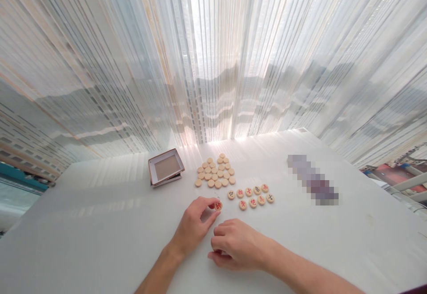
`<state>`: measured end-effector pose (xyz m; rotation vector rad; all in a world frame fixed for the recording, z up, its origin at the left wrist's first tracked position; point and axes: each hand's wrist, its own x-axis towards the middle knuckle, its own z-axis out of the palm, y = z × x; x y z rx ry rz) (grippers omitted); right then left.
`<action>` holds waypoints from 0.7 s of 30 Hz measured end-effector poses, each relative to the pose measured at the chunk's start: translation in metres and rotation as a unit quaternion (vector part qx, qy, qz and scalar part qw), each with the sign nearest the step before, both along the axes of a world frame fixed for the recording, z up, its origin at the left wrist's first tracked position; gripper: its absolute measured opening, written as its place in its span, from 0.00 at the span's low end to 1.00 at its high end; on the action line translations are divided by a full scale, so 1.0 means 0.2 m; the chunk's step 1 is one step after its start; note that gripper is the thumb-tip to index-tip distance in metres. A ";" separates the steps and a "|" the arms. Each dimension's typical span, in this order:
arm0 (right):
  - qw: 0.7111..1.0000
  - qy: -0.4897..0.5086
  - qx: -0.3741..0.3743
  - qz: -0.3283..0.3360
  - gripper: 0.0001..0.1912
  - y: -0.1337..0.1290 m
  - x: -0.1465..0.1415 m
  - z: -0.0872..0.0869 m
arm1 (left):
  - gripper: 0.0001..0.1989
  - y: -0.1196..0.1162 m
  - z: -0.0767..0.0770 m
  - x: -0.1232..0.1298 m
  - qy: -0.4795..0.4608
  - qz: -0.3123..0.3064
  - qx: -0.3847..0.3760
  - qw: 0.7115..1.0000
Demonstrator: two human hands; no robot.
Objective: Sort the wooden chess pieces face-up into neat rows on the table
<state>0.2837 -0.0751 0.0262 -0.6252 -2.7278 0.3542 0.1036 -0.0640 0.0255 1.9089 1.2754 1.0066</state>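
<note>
My left hand (196,220) pinches a round wooden Chinese chess piece (218,206) by its edge between thumb and fingers. The piece lies face up, showing a red character. Just below and to the right is my right hand (233,244), its fingers curled in, with nothing visible in it; its palm side is hidden. Right of the pinched piece, two rows of face-up chess pieces (252,203) show red or black characters. Beyond both hands, a cluster of chess pieces (214,177) lies with blank faces up.
An open shallow box (152,169) stands at the back left, apparently stacked on another box part. A blurred-out object (312,180) lies on the right of the white table (110,231). Pale striped curtains (213,62) hang behind the far edge.
</note>
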 end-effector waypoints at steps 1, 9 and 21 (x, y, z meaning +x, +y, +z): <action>1.000 0.005 0.002 0.004 0.12 0.00 0.00 -0.01 | 0.10 0.00 0.01 0.00 0.036 -0.017 0.024 0.999; 1.000 0.004 0.010 -0.009 0.12 -0.01 -0.01 -0.03 | 0.10 0.01 0.00 -0.02 0.151 -0.064 0.097 0.982; 0.996 0.038 0.025 -0.082 0.02 0.04 0.06 0.11 | 0.20 0.03 0.01 -0.08 0.138 -0.033 0.105 0.984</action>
